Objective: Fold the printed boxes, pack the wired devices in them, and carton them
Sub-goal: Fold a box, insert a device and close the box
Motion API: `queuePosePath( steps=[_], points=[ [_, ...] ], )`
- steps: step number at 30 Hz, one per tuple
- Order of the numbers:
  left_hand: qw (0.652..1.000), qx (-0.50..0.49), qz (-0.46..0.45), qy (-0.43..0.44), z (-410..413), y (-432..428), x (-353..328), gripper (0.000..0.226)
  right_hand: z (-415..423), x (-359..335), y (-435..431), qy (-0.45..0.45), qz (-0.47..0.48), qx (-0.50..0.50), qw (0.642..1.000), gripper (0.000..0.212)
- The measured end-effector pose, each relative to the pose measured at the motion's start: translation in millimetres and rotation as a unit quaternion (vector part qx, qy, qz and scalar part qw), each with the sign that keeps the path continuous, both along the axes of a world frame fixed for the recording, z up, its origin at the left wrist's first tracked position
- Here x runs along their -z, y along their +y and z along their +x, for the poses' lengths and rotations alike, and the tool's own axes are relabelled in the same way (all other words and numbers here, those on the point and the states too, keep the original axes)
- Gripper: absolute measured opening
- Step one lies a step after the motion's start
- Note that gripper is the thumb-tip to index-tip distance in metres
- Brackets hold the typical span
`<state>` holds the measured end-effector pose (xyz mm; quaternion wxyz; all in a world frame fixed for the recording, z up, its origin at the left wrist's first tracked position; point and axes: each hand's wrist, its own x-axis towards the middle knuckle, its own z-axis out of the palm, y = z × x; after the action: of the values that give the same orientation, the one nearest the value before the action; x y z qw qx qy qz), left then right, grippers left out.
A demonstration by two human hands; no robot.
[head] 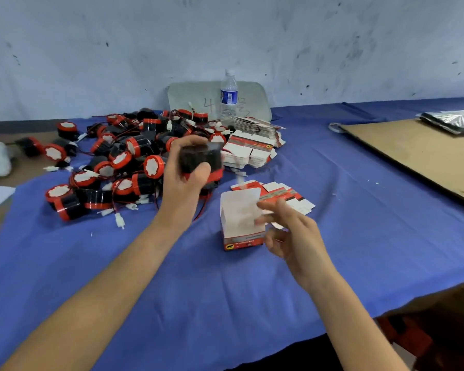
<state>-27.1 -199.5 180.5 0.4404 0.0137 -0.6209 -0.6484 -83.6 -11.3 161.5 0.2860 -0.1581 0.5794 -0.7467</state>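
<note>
**Device held up-left of the open box**
Left hand [184,178] fingers curl round a black-and-red wired device [201,156]. The printed box [240,215] stands upright on the desk [172,277] just lower right, mouth up. Right hand [289,234], fingers loosely spread, touches its right wall.

Bare forearms [97,290], left hand [184,170], right hand [292,231]

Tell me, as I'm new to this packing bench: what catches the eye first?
A heap of red-and-black wired devices sprawls on the blue cloth at the left. In the middle, the left hand grips one device above the cloth, and the right hand is at an open printed box standing upright.
</note>
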Motion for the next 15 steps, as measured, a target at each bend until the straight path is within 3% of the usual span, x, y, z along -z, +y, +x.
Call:
queuePosePath(
  steps=[2,3,6,8,11,13,15],
  points=[
    [0.993,0.103,-0.05,-0.015,20,22,-4,0.039,0,-12,-7,-0.115,-0.054,-0.08,0.989,0.059],
    [0.987,0.131,-0.087,-0.035,29,32,-2,0.039,1,-16,-10,-0.149,-0.095,-0.109,0.978,0.059],
    [0.966,0.141,-0.201,-0.077,42,39,9,0.051,2,-18,-16,-0.173,-0.199,-0.103,0.959,0.035],
    [0.967,0.123,-0.188,-0.124,45,35,15,0.06,0,-18,-14,-0.18,-0.25,-0.037,0.951,0.021],
    [0.963,0.043,-0.204,-0.173,48,29,28,0.06,-7,-19,0,-0.066,-0.226,0.05,0.971,0.013],
    [0.956,0.009,-0.226,-0.187,45,28,32,0.061,-11,-20,10,0.08,-0.156,0.082,0.981,0.011],
    [0.948,-0.034,-0.258,-0.183,39,28,35,0.062,-10,-22,13,0.267,-0.03,0.093,0.959,0.011]
  ],
)
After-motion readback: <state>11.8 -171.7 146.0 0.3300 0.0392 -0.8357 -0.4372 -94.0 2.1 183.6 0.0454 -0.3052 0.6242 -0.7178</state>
